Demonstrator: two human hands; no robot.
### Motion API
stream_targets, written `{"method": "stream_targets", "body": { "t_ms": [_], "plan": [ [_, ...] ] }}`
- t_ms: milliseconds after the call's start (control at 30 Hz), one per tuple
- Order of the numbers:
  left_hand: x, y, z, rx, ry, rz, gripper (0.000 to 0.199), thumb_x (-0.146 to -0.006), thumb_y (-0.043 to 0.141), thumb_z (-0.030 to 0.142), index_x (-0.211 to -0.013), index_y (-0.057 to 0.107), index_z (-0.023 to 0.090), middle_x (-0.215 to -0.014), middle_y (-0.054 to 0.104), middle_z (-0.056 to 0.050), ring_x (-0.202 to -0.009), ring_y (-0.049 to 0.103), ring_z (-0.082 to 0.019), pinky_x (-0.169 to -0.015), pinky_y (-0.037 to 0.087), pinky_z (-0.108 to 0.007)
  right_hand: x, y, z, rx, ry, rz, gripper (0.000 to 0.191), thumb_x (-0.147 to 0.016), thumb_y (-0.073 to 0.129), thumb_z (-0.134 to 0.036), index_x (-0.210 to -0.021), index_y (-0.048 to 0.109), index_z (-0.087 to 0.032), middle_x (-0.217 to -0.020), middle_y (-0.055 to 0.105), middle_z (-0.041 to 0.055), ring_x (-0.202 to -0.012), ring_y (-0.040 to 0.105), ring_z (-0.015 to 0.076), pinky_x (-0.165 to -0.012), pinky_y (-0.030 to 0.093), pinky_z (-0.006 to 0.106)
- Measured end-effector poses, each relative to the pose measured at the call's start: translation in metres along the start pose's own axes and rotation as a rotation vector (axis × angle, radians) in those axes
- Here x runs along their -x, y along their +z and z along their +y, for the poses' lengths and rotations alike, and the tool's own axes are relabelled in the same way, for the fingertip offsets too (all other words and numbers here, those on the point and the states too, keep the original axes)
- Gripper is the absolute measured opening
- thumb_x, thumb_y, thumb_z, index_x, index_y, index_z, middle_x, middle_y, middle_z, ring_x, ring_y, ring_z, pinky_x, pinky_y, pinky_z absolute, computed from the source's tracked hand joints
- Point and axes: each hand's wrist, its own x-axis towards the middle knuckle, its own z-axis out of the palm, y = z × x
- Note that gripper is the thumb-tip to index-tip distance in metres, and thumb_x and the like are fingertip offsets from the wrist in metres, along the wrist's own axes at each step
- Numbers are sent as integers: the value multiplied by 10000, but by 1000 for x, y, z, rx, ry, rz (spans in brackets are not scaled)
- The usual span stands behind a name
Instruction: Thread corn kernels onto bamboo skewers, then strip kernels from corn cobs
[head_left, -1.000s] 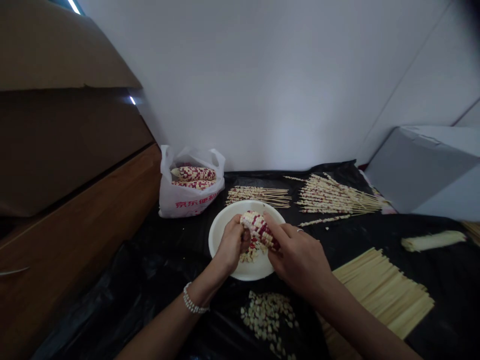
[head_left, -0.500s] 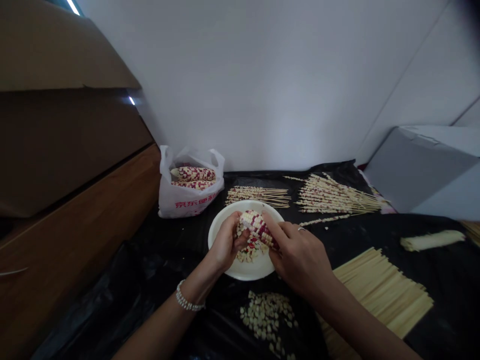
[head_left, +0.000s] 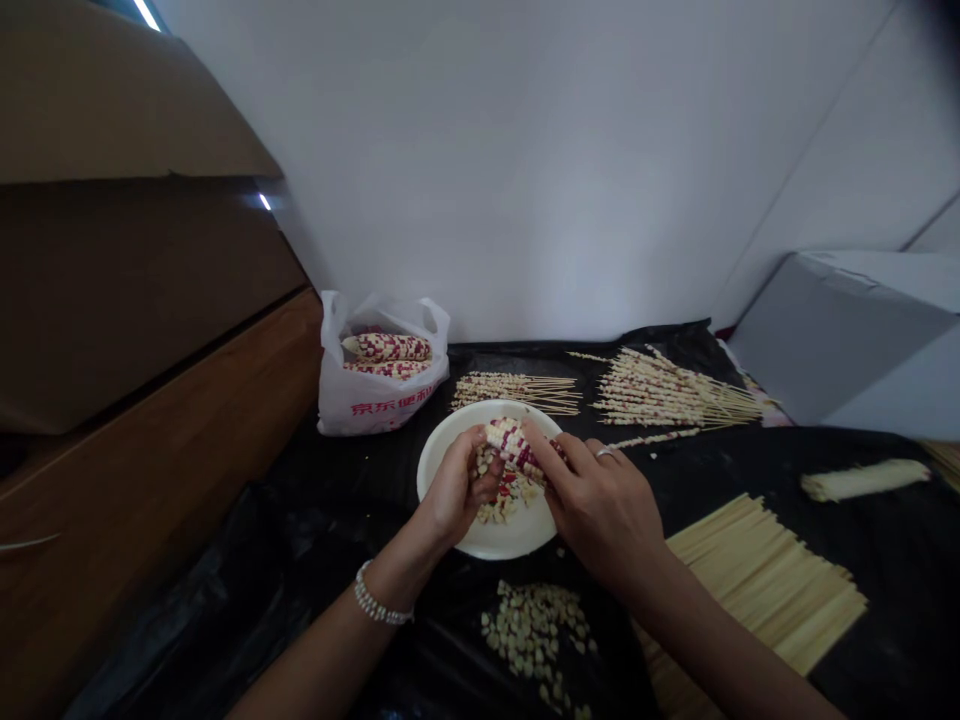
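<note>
A corn cob point(head_left: 513, 443) with white and dark red kernels is held above a white bowl point(head_left: 439, 455). My left hand point(head_left: 456, 488), a beaded bracelet at its wrist, closes round the cob's left end. From the right, my right hand point(head_left: 600, 500) grips the cob with its fingers over the top; a ring shows on one finger. Part of the cob is hidden behind the right fingers. Loose kernels point(head_left: 504, 503) lie in the bowl beneath the cob.
A plastic bag point(head_left: 382, 400) with corn cobs stands behind left. Kernel-covered skewers point(head_left: 660, 390) lie at the back right, more skewers point(head_left: 514, 390) behind the bowl. Bare sticks point(head_left: 769, 580), a stripped cob point(head_left: 866, 480) and a kernel pile point(head_left: 536, 630) rest on black plastic sheeting point(head_left: 300, 560).
The cob has turned and shifted slightly to the right. My right hand has shifted its grip a little, and both hands still hold the cob.
</note>
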Motion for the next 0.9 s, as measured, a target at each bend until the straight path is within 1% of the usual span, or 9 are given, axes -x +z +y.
{"method": "stream_targets", "body": {
  "t_ms": [100,200,333,433,533,633,767,833,900],
  "plan": [
    [-1,-2,2,-5,-24,-8,159,-759,523,312,-782,492,158,-579,462,42,-387,205,-12,-377,97,-147,1,0,0,63,-31,25,575,-917,499,-154,-1473,360,-202,-1058,658,88,-805,537,218,-679,346,361],
    [-1,-1,1,-26,-19,6,144,-745,525,300,-764,485,164,-541,429,54,-390,195,-17,-381,101,-145,1,0,-1,95,-57,49,568,-916,489,-119,-1465,376,-211,-1101,655,90,-801,524,217,-677,331,364],
    [-2,2,-5,-53,26,40,126,-733,508,284,-711,435,183,-497,355,75,-390,189,-27,-383,127,-149,1,-1,-1,86,-42,-4,563,-913,496,-124,-1456,391,-236,-1053,663,78,-798,516,218,-679,323,363],
    [-3,3,-9,-61,45,77,93,-718,492,255,-716,431,184,-512,377,69,-391,203,-28,-391,154,-155,1,0,0,42,-9,-52,561,-919,503,-156,-1458,382,-251,-1017,663,64,-812,519,219,-693,329,361],
    [-4,3,-12,-76,79,94,81,-703,489,231,-759,469,177,-530,405,65,-389,218,-29,-398,175,-161,0,1,1,-12,13,-60,560,-911,529,-191,-1450,392,-252,-1004,662,56,-818,526,218,-706,340,358],
    [-4,1,-13,-81,105,100,111,-692,489,227,-791,490,177,-520,391,73,-381,229,-34,-396,187,-165,0,2,2,-62,24,-65,569,-890,549,-194,-1439,411,-250,-1004,662,50,-821,536,215,-704,349,352],
    [-2,1,-11,-9,82,84,173,-690,516,244,-849,495,180,-565,440,63,-389,260,-33,-398,197,-158,0,3,2,-84,40,-47,581,-874,545,-169,-1435,417,-244,-1010,664,48,-835,545,212,-706,361,349],
    [-1,2,-8,28,80,82,190,-714,528,280,-873,492,181,-605,469,53,-397,268,-30,-395,191,-155,-1,3,2,-85,40,-30,588,-872,547,-166,-1439,411,-242,-1010,664,49,-840,547,211,-707,364,348],
    [0,3,-7,27,89,79,180,-741,526,312,-857,486,181,-607,465,54,-397,261,-29,-390,182,-154,-1,2,2,-71,27,-17,585,-880,550,-174,-1443,405,-244,-1008,663,52,-842,546,214,-711,362,352]
  ]
}}
